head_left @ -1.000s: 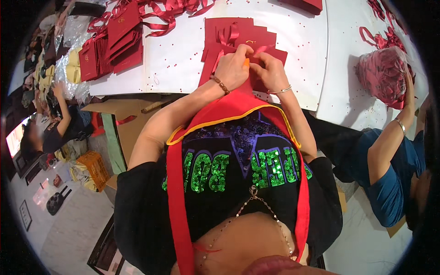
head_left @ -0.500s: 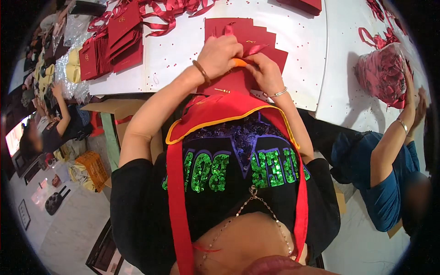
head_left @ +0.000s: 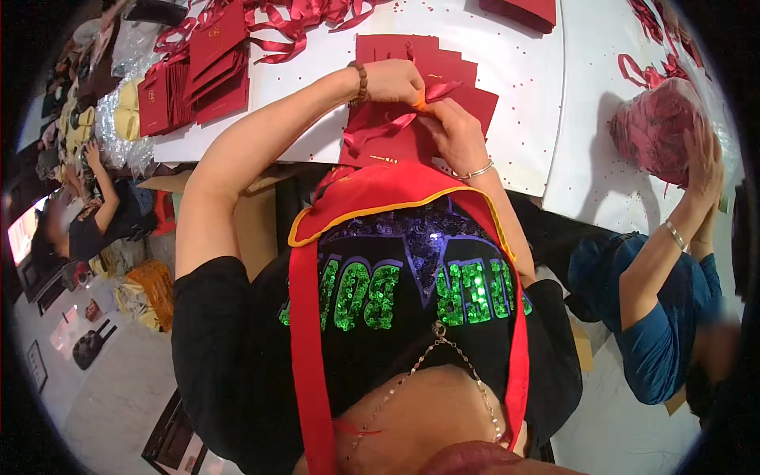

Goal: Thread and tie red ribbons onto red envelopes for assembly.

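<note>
Flat red cards or folders [head_left: 473, 112] with small gold print lie overlapped like a fan on the white table in front of me. A shiny red ribbon [head_left: 380, 134] runs across the nearest one, one end toward my left and a loop to the right. My left hand [head_left: 393, 81], beaded bracelet on its wrist, is closed in a pinch at the ribbon's middle. My right hand [head_left: 457, 133], with a silver bangle, pinches the ribbon just beside it. Orange covering shows on a fingertip between the hands. The fingers hide the spot where the ribbon crosses.
Stacked red cards [head_left: 214, 75] stand at the far left, with loose red ribbons [head_left: 281, 36] behind. Another red stack [head_left: 522, 12] is at the far edge. At right, a co-worker's hands hold a plastic-wrapped red bundle [head_left: 653, 131]. An open cardboard box [head_left: 257, 214] is below the table edge.
My left hand has turned, its elbow swinging outward to the left. A ribbon end now lies across the nearest card at left. The co-worker's hands have shifted on the wrapped bundle.
</note>
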Demonstrator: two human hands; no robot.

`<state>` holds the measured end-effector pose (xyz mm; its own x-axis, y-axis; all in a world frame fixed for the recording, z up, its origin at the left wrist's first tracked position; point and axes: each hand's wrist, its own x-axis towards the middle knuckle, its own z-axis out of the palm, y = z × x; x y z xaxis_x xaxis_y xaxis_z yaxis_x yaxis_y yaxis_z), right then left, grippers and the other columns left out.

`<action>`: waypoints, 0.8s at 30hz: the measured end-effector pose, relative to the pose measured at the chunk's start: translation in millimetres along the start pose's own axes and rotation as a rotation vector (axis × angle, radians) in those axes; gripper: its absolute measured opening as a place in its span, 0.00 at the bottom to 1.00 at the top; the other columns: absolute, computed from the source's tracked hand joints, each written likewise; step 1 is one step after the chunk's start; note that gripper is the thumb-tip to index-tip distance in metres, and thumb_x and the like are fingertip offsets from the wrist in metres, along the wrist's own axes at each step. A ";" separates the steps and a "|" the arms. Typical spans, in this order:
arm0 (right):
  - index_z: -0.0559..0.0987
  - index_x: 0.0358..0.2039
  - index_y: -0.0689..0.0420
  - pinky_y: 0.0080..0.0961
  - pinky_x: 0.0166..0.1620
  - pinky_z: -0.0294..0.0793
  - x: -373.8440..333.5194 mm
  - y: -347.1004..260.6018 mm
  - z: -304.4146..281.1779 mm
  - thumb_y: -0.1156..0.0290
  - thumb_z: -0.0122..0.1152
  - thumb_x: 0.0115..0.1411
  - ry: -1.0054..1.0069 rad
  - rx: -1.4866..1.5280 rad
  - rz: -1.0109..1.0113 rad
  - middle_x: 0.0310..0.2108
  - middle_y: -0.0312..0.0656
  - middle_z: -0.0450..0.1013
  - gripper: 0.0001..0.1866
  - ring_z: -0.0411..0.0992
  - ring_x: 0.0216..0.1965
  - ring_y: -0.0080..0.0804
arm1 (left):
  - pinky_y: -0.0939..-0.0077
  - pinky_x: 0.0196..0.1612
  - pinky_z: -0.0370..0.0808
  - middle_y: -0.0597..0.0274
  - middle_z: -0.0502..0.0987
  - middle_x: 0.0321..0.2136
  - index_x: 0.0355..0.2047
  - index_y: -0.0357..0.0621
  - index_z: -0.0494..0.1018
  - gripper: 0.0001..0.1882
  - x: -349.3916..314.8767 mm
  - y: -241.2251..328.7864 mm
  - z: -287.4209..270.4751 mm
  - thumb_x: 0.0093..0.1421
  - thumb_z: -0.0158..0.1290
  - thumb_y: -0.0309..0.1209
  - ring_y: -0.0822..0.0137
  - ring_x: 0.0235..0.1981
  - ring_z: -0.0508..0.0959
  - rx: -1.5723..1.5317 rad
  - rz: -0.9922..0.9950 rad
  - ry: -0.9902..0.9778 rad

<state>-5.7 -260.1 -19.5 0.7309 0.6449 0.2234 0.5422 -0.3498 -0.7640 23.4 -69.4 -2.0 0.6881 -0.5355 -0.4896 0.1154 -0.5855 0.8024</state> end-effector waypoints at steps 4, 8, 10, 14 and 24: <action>0.72 0.31 0.60 0.33 0.32 0.69 1.3 -5.6 -0.9 0.76 0.56 0.49 0.061 0.023 0.005 0.26 0.46 0.67 0.07 0.69 0.30 0.45 | 0.77 0.29 0.68 0.59 0.76 0.21 0.26 0.37 0.74 0.12 -9.2 -4.4 14.3 0.48 0.48 0.33 0.71 0.24 0.73 0.023 0.022 0.266; 0.72 0.30 0.60 0.32 0.31 0.69 2.4 -5.2 -3.6 0.76 0.57 0.49 -0.034 -0.031 -0.014 0.26 0.45 0.67 0.07 0.69 0.29 0.44 | 0.84 0.25 0.65 0.71 0.71 0.19 0.30 0.38 0.74 0.12 1.9 -16.7 6.3 0.56 0.49 0.35 0.80 0.21 0.67 -0.146 0.030 0.596; 0.72 0.29 0.60 0.31 0.31 0.69 3.4 -7.2 -5.2 0.76 0.57 0.49 0.027 -0.002 0.025 0.26 0.45 0.67 0.06 0.69 0.29 0.44 | 0.87 0.24 0.64 0.73 0.71 0.20 0.31 0.39 0.75 0.11 -5.1 -9.8 1.4 0.56 0.48 0.34 0.82 0.21 0.67 -0.265 0.067 0.581; 0.72 0.29 0.60 0.31 0.30 0.69 2.8 -6.6 -1.3 0.76 0.57 0.49 0.007 0.013 0.014 0.26 0.45 0.67 0.06 0.69 0.28 0.44 | 0.83 0.20 0.65 0.68 0.72 0.18 0.30 0.39 0.74 0.15 -21.7 -36.7 -30.3 0.56 0.46 0.38 0.79 0.17 0.69 -0.421 -0.010 0.746; 0.72 0.30 0.61 0.31 0.30 0.69 3.5 -8.0 -3.9 0.76 0.57 0.49 0.019 0.020 0.014 0.26 0.45 0.68 0.07 0.69 0.28 0.44 | 0.85 0.32 0.68 0.64 0.75 0.30 0.40 0.42 0.72 0.15 -35.3 -68.6 2.8 0.54 0.51 0.35 0.77 0.29 0.72 -0.153 0.003 0.715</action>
<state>-5.9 -257.8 -10.2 0.7461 0.6272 0.2234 0.5234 -0.3452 -0.7790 -10.7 -12.0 -40.7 0.9821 0.0220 -0.1871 0.1757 -0.4652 0.8676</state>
